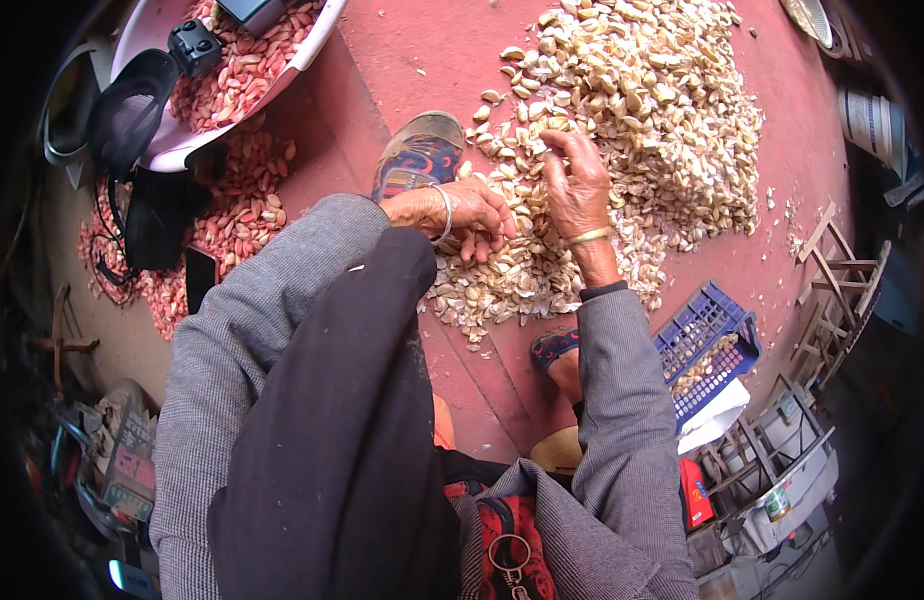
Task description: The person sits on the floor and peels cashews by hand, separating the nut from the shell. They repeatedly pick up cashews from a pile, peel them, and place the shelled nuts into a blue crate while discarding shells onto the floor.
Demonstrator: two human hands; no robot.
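A large heap of pale garlic cloves [662, 110] with loose papery skins lies on the red floor [402, 60] in front of me. My left hand [467, 215], with a silver bangle at the wrist, hangs over the near left edge of the heap; its fingers are loosely bent and apart, and their undersides are hidden. Over the middle of the heap is my right hand [580, 190], wearing a gold-coloured bangle. Its index finger and thumb are bent with a gap between them, close to some cloves, and I see nothing held.
At the far left, a pink basin [327, 30] holds reddish cloves, with more reddish cloves [247, 180] beside it. A phone [201, 275] and black gear lie there. Right of me are a blue plastic basket [707, 335] with a few cloves and a wooden rack [842, 285]. My patterned shoe [417, 165] touches the heap's edge.
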